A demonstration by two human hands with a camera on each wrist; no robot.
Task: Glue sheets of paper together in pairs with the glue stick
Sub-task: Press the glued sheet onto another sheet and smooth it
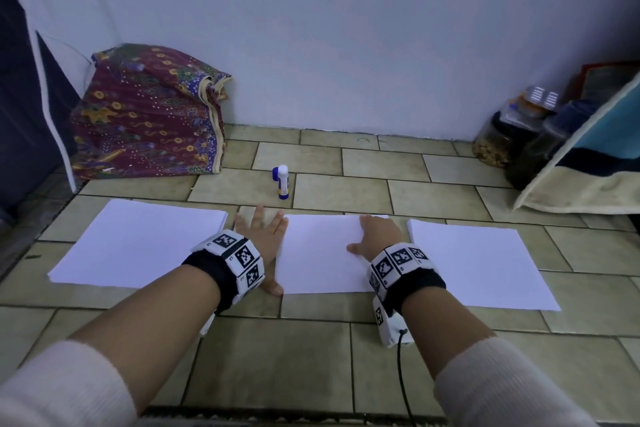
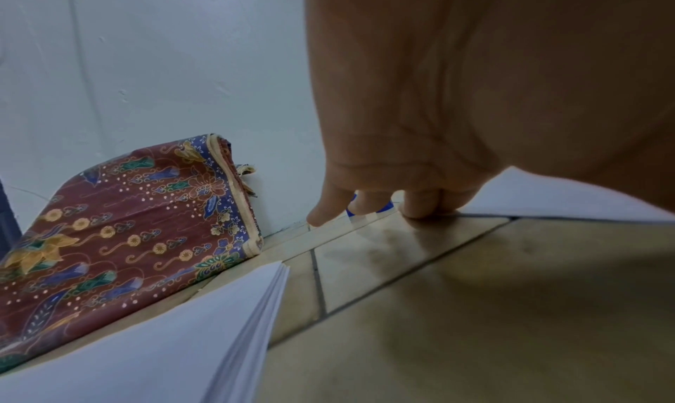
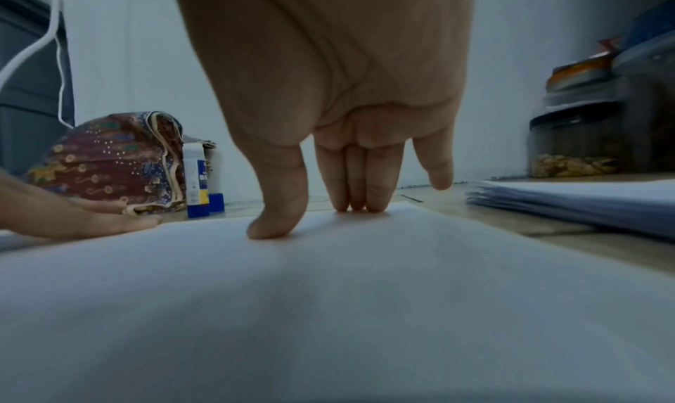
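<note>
A white sheet (image 1: 320,253) lies on the tiled floor between my hands. My right hand (image 1: 375,234) rests flat on its far right part, fingers straight and pressing down, as the right wrist view shows with the fingertips (image 3: 358,204) on the sheet (image 3: 328,308). My left hand (image 1: 265,236) lies open on the floor along the sheet's left edge, fingers spread. A stack of paper (image 1: 138,243) lies to the left, another stack (image 1: 481,263) to the right. The glue stick (image 1: 283,182) stands uncapped beyond the sheet, its blue cap beside it.
A folded patterned cloth (image 1: 145,114) sits against the wall at back left. Jars and containers (image 1: 512,135) stand at back right, next to a towel (image 1: 588,163). Dark furniture fills the far left edge. Bare tiles (image 1: 311,357) lie in front of the sheets.
</note>
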